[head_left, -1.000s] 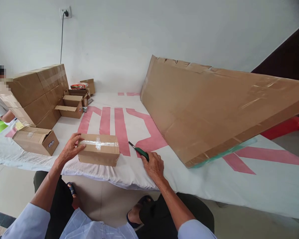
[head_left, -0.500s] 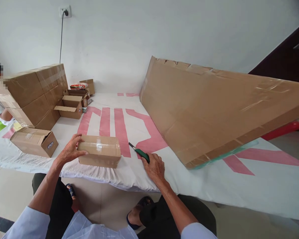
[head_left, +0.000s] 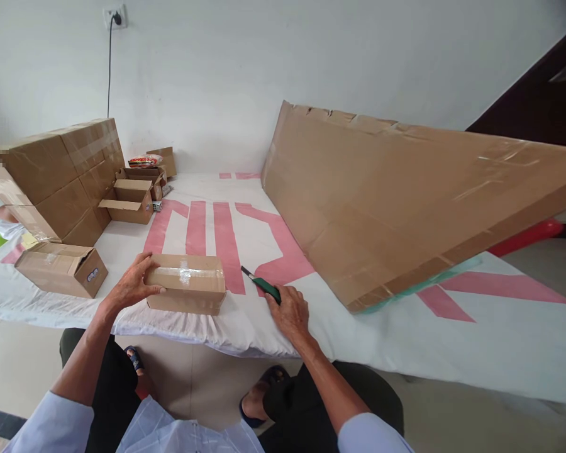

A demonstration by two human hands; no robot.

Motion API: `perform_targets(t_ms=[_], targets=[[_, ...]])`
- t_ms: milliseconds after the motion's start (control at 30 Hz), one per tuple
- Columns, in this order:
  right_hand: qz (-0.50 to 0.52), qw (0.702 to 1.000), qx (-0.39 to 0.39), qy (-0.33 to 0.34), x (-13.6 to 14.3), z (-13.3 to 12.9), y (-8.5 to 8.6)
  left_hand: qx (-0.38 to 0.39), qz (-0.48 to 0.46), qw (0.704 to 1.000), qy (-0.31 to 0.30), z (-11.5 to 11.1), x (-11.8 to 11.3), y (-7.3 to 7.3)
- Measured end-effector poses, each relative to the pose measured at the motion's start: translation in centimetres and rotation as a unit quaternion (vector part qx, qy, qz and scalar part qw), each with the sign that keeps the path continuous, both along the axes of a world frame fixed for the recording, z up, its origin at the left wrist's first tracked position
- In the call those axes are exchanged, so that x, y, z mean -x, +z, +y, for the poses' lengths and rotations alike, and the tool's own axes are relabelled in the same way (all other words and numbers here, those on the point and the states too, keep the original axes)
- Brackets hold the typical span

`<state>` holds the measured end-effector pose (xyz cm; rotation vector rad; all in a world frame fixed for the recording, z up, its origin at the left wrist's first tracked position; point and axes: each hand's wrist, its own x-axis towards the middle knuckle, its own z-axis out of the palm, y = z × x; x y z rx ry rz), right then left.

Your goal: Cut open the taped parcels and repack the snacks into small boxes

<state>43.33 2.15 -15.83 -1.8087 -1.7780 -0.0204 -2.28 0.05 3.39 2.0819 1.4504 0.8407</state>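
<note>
The taped box (head_left: 185,286) sits near the front edge of the white cloth (head_left: 245,322), its left end held by the left hand (head_left: 133,282), whose fingers and thumb spread across that end, fingers at the far left corner and thumb along the front upper edge. One second ago the thumb lay higher, over the top; box and knife have hardly moved, and the glare on the tape strip (head_left: 205,273) is duller. The box's long axis runs left to right, roughly along the table edge; the strip follows it, crossed mid-length by a shorter piece. The right hand (head_left: 290,311) is curled around the green-handled knife (head_left: 265,288), which lies diagonally, blade pointing away and leftward, its tip apart from the box's right end. Left of the left hand, a second box (head_left: 51,269) bears a dark label (head_left: 92,275) too small to read. Pink strokes (head_left: 227,245) of large characters mark the cloth, partly covered. Farther back are an open box (head_left: 128,212) and a red-and-white packet (head_left: 144,162), its print illegible; stacked cartons (head_left: 38,163) stand at left, a large cardboard panel (head_left: 396,201) leans at right.
</note>
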Motion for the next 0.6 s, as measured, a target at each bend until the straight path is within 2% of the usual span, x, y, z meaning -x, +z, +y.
perform_targets(t_ms=[600], targets=[[0.02, 0.999, 0.027, -0.017, 0.03, -0.04, 0.38, 0.028, -0.003, 1.0, -0.007, 0.59, 0.2, 0.05]])
